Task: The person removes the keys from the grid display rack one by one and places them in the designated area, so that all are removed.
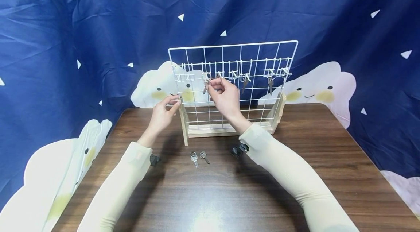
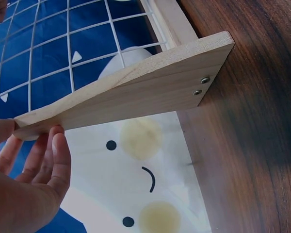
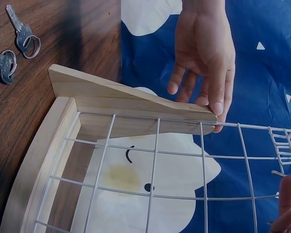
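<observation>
A white wire grid rack point(image 1: 210, 46) stands on a wooden base, with keys on rings hanging from several of its hooks. My right hand point(image 1: 227, 97) pinches a key point(image 1: 205, 85) by its blade in front of a hook left of the rack's middle; the ring is up at the hook, and whether it is on it I cannot tell. My left hand point(image 1: 163, 113) grips the upper tip of the left wooden side piece point(image 2: 136, 82), thumb on one face and fingers on the other, also plain in the right wrist view, where the left hand point(image 3: 203, 53) shows.
Two keys with rings point(image 1: 194, 159) point(image 1: 204, 157) lie on the brown table point(image 1: 210, 192) in front of the rack. Behind the table hangs a blue cloth point(image 1: 131, 13) with white clouds and triangles. The right wooden side piece point(image 1: 279, 113) stands near my right forearm.
</observation>
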### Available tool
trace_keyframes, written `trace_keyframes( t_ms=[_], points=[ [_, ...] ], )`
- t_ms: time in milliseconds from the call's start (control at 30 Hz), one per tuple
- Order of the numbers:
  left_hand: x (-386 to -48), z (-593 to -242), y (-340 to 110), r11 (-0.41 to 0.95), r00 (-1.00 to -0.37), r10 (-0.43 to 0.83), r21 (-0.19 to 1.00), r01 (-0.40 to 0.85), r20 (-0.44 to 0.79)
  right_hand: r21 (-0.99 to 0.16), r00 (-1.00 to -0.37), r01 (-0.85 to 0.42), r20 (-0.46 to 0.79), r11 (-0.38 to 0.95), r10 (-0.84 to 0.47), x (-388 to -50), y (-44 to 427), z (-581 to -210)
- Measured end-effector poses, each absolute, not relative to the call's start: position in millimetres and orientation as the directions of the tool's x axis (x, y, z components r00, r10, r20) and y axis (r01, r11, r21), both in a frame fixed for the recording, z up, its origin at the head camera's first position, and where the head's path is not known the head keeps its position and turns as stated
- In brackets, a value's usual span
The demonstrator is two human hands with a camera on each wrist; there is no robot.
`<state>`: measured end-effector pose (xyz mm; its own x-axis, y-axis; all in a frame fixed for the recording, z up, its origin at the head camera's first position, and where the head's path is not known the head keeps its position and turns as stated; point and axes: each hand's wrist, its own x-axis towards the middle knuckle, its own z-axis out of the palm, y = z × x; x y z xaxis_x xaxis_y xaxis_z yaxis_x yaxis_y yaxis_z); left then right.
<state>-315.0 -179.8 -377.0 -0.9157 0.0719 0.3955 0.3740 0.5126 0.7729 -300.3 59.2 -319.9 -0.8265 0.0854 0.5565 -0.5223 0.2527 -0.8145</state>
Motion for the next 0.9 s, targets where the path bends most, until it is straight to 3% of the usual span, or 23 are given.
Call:
trace_keyframes(
  t_ms=[900],
  points=[
    [-312.1, -375.7, -179.4, 0.524, -0.919, 0.066, 0.77, 0.364, 0.389, -0.764, -0.775, -0.598, 0.628, 0.24, 0.067, -271.0, 71.9, -316.8]
  ],
)
